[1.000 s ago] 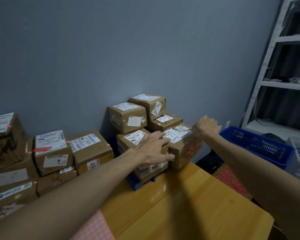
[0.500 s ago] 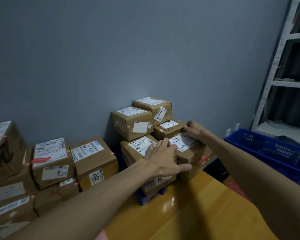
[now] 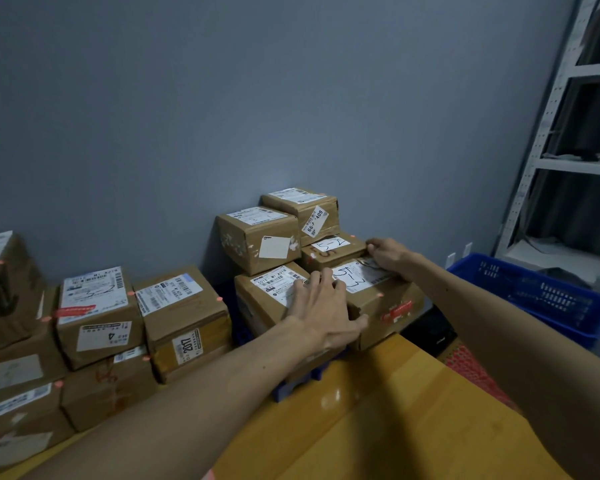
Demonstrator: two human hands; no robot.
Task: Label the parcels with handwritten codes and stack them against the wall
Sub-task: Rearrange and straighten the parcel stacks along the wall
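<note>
Holding the brown cardboard parcel [image 3: 386, 301] marked 5-3 with my right hand [image 3: 388, 254] curled over its far edge, left hand [image 3: 326, 306] flat and spread on the near corner.

A parcel storeroom: labelled cardboard boxes [image 3: 184, 317] stacked against a wall [image 3: 257, 98], metal shelving [image 3: 568, 161].

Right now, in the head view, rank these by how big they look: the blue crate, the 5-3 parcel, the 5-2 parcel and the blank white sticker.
Largest to smallest:
blue crate, partly hidden
5-3 parcel
5-2 parcel, farther back, partly covered
blank white sticker
</note>
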